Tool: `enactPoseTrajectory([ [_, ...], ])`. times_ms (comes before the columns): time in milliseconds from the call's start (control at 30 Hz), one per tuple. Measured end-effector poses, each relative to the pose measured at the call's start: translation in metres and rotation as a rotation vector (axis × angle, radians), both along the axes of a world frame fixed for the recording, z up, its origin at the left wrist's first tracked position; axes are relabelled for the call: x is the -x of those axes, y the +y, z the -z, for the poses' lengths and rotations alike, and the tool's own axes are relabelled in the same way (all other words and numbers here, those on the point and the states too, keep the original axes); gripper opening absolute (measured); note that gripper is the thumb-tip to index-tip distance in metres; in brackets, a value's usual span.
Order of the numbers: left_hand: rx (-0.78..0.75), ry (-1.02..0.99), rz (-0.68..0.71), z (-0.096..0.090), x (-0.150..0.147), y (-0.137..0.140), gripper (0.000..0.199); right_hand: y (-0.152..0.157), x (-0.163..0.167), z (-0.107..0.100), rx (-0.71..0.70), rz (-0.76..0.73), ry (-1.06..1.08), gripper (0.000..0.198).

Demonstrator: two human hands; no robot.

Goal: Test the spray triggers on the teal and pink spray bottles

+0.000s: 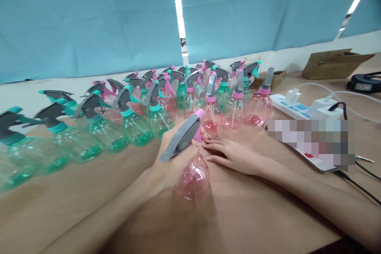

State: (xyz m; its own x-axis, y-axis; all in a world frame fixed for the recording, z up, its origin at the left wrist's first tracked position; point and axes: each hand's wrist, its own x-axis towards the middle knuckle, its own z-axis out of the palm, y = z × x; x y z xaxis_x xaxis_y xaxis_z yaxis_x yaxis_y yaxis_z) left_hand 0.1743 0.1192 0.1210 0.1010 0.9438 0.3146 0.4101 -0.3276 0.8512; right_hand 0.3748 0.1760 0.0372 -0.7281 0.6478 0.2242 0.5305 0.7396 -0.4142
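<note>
My left hand (162,170) is wrapped around the neck of a clear pink spray bottle (192,180) in front of me. The bottle's grey and pink spray head (183,137) rises above the fist, its pink nozzle turned away from me. Most of the collar is hidden by the fingers. Just right of the bottle, my right hand (230,154) is low over the table with fingers stretched out toward it. Its fingertips are close to the bottle's neck; whether they touch is unclear.
Green spray bottles (137,127) and pink spray bottles (257,107) stand in rows across the brown table (250,214). At right are a white power strip (288,105) with chargers, a blurred-out device (312,147) with cables, and a cardboard box (330,65). Blue sheeting (119,20) hangs behind.
</note>
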Motion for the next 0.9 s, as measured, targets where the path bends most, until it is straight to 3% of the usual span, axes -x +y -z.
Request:
enactPoseTrajectory([
  [267, -0.032, 0.0, 0.094, -0.0062, -0.0035, 0.001, 0.009, -0.001, -0.0019, 0.0023, 0.003, 0.0, 0.01, 0.05],
  [900, -0.026, 0.016, 0.037, -0.0049, -0.0071, -0.0011, 0.008, -0.0045, -0.0033, 0.001, -0.012, 0.02, 0.027, 0.048],
])
